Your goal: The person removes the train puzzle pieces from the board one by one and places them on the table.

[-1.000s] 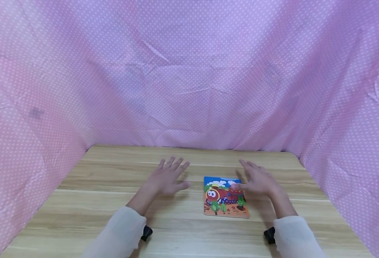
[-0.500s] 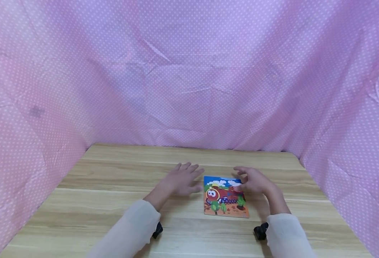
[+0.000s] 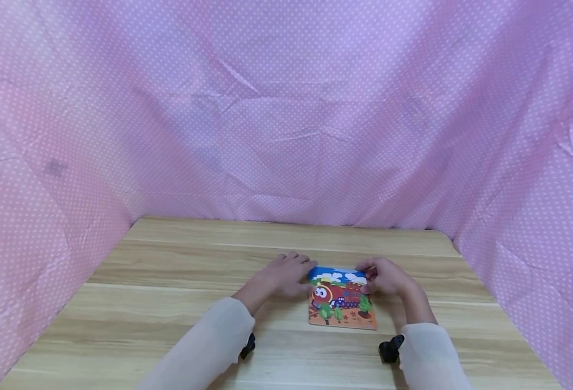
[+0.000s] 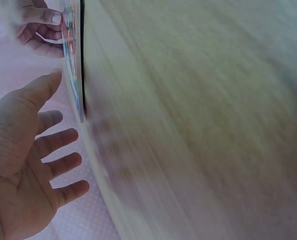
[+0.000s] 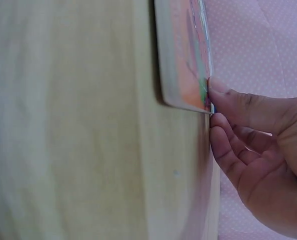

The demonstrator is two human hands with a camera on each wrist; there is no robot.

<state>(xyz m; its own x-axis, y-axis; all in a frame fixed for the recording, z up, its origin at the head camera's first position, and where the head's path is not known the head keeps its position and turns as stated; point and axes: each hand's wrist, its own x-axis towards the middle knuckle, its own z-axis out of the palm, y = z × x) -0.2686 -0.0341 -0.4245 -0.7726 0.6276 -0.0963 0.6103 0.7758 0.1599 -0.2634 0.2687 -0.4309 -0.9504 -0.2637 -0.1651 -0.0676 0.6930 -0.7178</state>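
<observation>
One flat, squarish, bright train-picture board (image 3: 342, 299)

Left hand (image 3: 288, 275) splayed, right hand (image 3: 386, 277) curled in a pinch

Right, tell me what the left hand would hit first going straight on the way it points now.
The left hand would most likely meet the picture board first, around its far left corner. Depth is unclear there: it may be touching the edge, or could pass just above it.
</observation>
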